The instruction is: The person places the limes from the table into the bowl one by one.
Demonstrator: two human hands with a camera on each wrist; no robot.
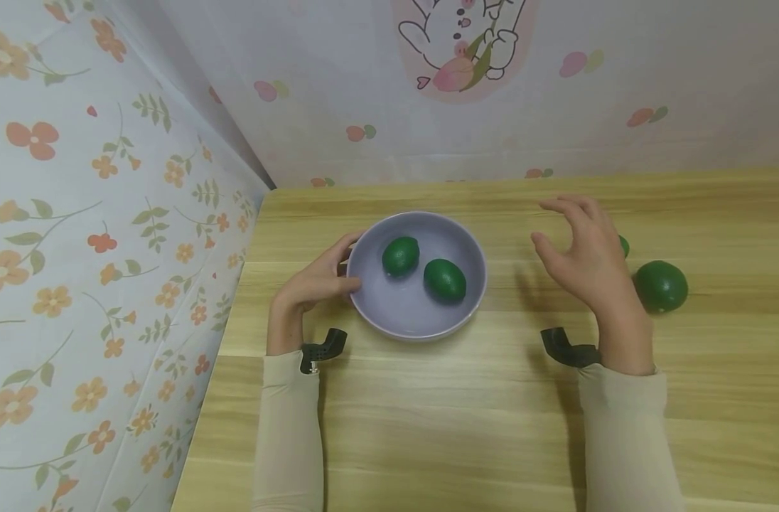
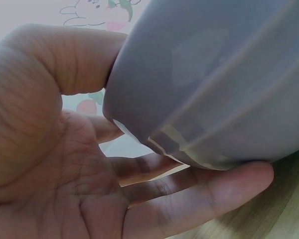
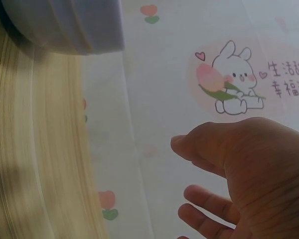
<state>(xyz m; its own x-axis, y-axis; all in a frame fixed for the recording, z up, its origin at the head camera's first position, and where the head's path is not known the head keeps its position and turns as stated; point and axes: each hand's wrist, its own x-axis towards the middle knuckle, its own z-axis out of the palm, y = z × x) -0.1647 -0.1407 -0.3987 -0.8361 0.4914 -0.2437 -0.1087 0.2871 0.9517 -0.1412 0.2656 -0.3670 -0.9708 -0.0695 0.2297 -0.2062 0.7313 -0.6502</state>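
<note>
My left hand (image 1: 319, 281) grips the left side of a round lavender bowl (image 1: 392, 318). In the left wrist view its thumb presses the bowl's wall (image 2: 204, 74) and the other fingers lie under the base. Inside the bowl are two limes, one lime (image 1: 400, 257) at the upper left and another lime (image 1: 445, 280) at the lower right. My right hand (image 1: 588, 256) hovers above the table to the right of the bowl, fingers parted and holding nothing. Beside its wrist lies a larger round green fruit (image 1: 661, 286). Another green fruit (image 1: 624, 246) is mostly hidden behind that hand.
The wood-grain table (image 1: 441, 441) runs back to a curtain (image 1: 466, 135) printed with a rabbit and tulips. A flower-patterned cloth (image 1: 108, 284) hangs along the table's left edge. Black wrist mounts (image 1: 565, 348) stick out from both sleeves.
</note>
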